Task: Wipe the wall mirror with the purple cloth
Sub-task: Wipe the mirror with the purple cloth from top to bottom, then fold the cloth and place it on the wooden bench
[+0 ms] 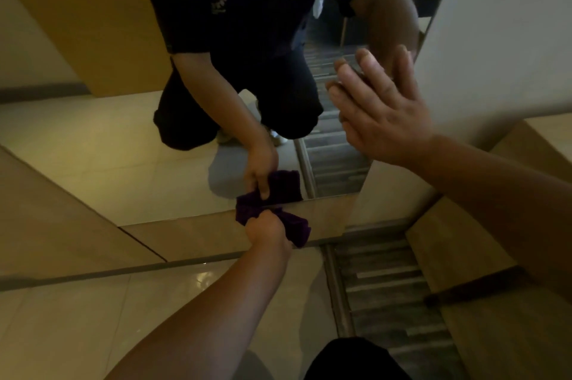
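Note:
The wall mirror (117, 138) fills the upper middle of the head view and reaches down to a wooden base strip near the floor. My left hand (268, 229) is shut on the bunched purple cloth (297, 226), pressed at the mirror's bottom edge. Cloth and hand are reflected just above. My right hand (379, 110) lies flat and open, fingers spread, against the mirror's right side near its edge. The glass shows a crouching person in dark clothes.
A pale wall (501, 39) borders the mirror on the right. A wooden panel (46, 231) stands to the left. Glossy floor tiles (93, 324) lie below, with a striped carpet strip (390, 299) and a wooden ledge (495, 333) at the right.

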Action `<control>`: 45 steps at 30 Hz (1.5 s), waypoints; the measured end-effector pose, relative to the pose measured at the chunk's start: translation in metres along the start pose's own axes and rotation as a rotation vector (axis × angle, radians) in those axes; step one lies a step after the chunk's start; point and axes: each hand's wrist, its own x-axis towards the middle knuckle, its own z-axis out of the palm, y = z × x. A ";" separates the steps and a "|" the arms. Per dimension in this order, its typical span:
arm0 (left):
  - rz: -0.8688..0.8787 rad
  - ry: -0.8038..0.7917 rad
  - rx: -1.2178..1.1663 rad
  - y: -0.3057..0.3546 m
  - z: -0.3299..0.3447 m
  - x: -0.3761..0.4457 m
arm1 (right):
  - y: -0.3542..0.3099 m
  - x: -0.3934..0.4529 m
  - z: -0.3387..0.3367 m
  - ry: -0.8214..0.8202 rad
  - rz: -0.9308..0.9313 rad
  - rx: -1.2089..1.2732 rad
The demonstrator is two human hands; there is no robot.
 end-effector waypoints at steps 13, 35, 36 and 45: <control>-0.095 -0.130 0.150 -0.049 0.065 -0.034 | -0.002 0.003 0.008 0.040 0.025 0.040; -0.024 -0.914 0.866 -0.070 0.062 -0.067 | -0.005 0.003 0.002 -0.078 0.040 0.062; -0.058 -0.929 0.872 -0.062 0.052 -0.066 | -0.005 0.003 0.000 -0.092 0.033 0.063; -0.251 -1.036 0.885 0.072 -0.043 -0.112 | 0.001 0.033 -0.091 -0.645 0.018 0.299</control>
